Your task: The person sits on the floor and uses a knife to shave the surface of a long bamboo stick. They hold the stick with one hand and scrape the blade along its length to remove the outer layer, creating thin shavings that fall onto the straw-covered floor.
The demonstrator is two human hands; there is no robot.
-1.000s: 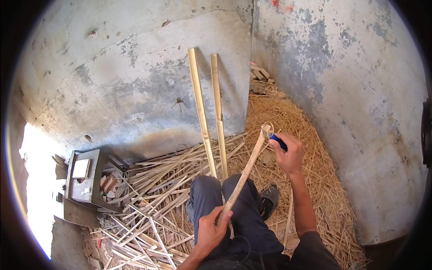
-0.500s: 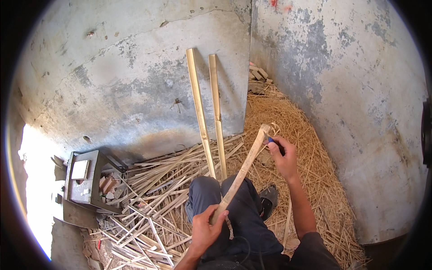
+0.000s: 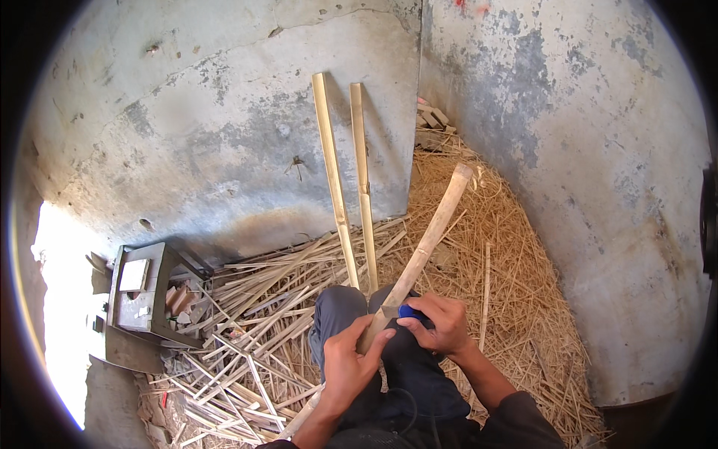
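A long split bamboo strip (image 3: 430,236) slants across my lap, its far end pointing up and to the right. My left hand (image 3: 350,367) is wrapped round the strip's lower part, thumb on top. Just to the right, my right hand (image 3: 443,326) is closed on a knife (image 3: 406,312) with a blue handle. Its dark blade lies against the bamboo, close to my left fingers. Most of the blade's edge cannot be made out. The strip's lower end runs on beneath my left forearm.
Two split bamboo lengths (image 3: 327,142) lean on the worn wall (image 3: 209,135) ahead. Loose bamboo strips (image 3: 262,292) cover the floor at left, fine shavings (image 3: 523,314) at right. A dark box-like stand (image 3: 149,288) holding broken pieces stands far left.
My right hand and the knife have come down from the strip's far end to beside my left hand. The bamboo now reaches farther up and right, with my left hand still round it.
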